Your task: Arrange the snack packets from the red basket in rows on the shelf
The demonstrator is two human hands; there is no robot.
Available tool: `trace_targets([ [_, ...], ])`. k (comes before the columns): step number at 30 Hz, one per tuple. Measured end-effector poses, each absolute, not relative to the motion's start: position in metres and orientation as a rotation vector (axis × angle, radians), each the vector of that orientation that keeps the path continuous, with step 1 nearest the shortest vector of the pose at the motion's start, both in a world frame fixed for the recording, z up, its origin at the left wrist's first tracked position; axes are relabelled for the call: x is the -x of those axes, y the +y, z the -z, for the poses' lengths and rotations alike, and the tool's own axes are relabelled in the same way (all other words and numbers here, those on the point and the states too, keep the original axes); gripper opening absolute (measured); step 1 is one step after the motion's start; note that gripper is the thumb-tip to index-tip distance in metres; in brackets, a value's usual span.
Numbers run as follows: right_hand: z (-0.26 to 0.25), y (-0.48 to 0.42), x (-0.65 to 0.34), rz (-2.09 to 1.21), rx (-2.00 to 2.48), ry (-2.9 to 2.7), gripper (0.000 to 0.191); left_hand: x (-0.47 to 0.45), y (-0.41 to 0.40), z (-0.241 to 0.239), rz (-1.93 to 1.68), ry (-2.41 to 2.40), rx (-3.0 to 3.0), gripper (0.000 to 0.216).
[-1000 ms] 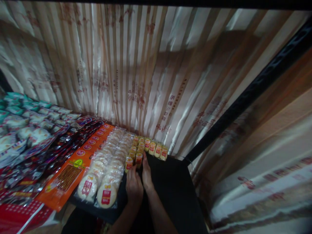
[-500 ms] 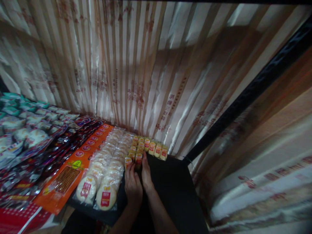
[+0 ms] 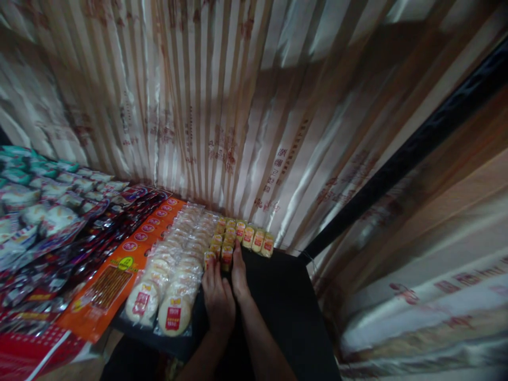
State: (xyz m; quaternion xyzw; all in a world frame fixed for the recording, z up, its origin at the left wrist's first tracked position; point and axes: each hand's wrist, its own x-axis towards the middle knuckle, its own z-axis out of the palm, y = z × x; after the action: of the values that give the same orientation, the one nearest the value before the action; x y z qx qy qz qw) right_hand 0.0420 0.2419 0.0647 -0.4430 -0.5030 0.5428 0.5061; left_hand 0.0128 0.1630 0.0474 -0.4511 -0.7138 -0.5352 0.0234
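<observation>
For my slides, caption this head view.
Left hand and right hand touch small yellow snack packets on a black shelf beside round pale wrapped cakes.

You face small packets wrapped in glossy plastic film. The round cakes carry clear, shiny wrap. The shelf is matt black; the striped cloth has a satin sheen.

The one camera sits on the person's head and looks forward and steeply down, close over a dark shelf. It faces a striped curtain behind the shelf; snack packets fill the lower left, and a black post crosses the right.
</observation>
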Motion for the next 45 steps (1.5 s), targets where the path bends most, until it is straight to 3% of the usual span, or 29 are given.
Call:
trace_targets([
  [24,-0.059,0.244,-0.034,-1.207,1.180,-1.288,0.078,-0.007,0.166,-0.040,1.433,-2.099,1.520,0.049],
  [36,-0.070,0.220,-0.056,-1.216,1.127,-1.037,0.074,-0.010,0.153,-0.055,1.609,-2.071,1.587,0.049],
  [40,-0.081,0.174,-0.073,-1.132,1.177,-1.020,0.067,-0.011,0.131,-0.077,1.498,-2.122,1.847,0.038],
  [43,-0.105,0.121,-0.088,-0.889,1.221,-1.336,0.051,-0.016,0.099,-0.080,1.343,-2.260,2.150,0.030],
  [45,-0.126,0.079,-0.094,-0.840,1.151,-1.613,0.040,-0.023,0.069,-0.072,1.464,-2.301,2.138,0.035],
])
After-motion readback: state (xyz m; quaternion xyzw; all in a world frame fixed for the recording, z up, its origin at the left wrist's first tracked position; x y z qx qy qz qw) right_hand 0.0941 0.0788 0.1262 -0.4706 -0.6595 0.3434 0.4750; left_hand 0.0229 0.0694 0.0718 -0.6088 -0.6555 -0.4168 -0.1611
